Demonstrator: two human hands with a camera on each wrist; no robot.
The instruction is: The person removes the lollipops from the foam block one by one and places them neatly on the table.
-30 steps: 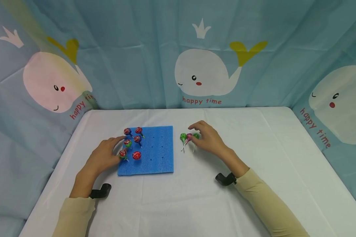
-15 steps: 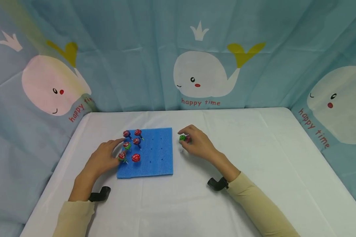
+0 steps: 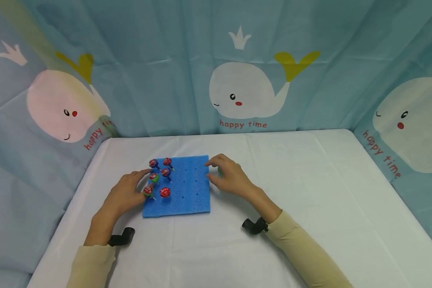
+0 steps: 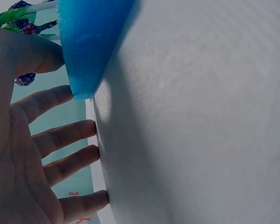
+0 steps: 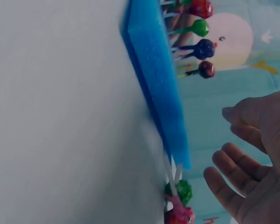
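A blue foam board (image 3: 191, 204) with small holes lies on the table, several wrapped lollipops standing in its left half, among them a red one (image 3: 165, 192). At the board's left side my left hand (image 3: 122, 194) rests with thumb and index fingertips against the foam edge, fingers spread, as the left wrist view shows. My right hand (image 3: 232, 178) hovers over the board's right edge, fingers loosely bent and nothing between them. Beside that edge lie loose lollipops, a green one (image 5: 181, 190) and a pink one (image 5: 179, 212), mostly hidden behind the right hand in the head view.
A white cloth covers the table (image 3: 209, 248). Behind it and at both sides hangs a blue curtain (image 3: 165, 88) printed with whales. Each wrist wears a black camera mount, such as the right mount (image 3: 255, 226).
My right hand has moved left from above the loose lollipops to the board's right edge, covering most of them in the head view. My left hand has stayed at the board's left side.
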